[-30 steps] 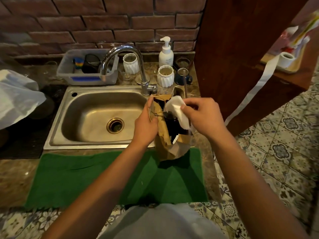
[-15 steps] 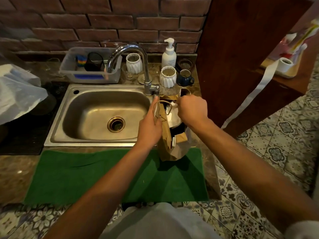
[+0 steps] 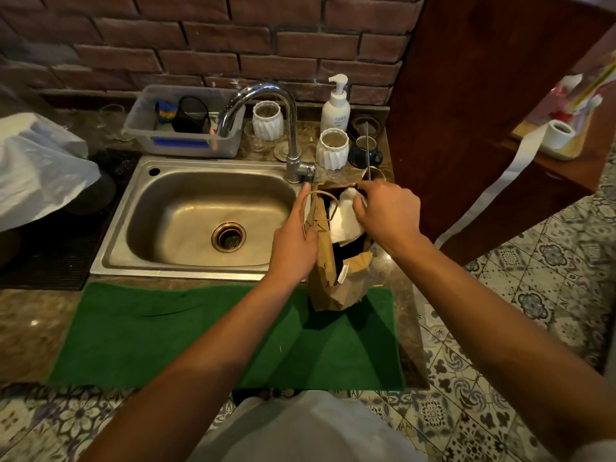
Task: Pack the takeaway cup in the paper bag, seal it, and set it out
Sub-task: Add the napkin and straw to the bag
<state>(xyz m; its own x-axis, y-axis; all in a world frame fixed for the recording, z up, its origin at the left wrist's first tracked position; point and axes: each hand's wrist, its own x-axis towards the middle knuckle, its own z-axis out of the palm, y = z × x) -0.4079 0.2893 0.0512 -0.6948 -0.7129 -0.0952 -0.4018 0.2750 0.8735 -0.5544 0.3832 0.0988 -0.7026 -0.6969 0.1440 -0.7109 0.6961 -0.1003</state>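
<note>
A brown paper bag (image 3: 336, 285) stands upright at the right end of the green mat (image 3: 186, 328), beside the sink. My left hand (image 3: 295, 243) grips its left wall and twine handle, holding the mouth apart. My right hand (image 3: 386, 213) is over the mouth, fingers closed on a white paper napkin (image 3: 345, 221) that lies inside the top of the bag. Something dark shows in the bag under the napkin; I cannot tell whether it is the takeaway cup.
A steel sink (image 3: 206, 215) with a tall tap (image 3: 263, 95) lies left of the bag. Behind it stand white ribbed cups (image 3: 331, 148), a soap pump bottle (image 3: 336, 105), a dark mug (image 3: 365, 151) and a plastic tub (image 3: 186, 128). A wooden panel (image 3: 466, 111) rises on the right.
My right hand went from above the bag down into its mouth with the napkin, then drew back a little, so the napkin shows again. My left hand stayed on the bag.
</note>
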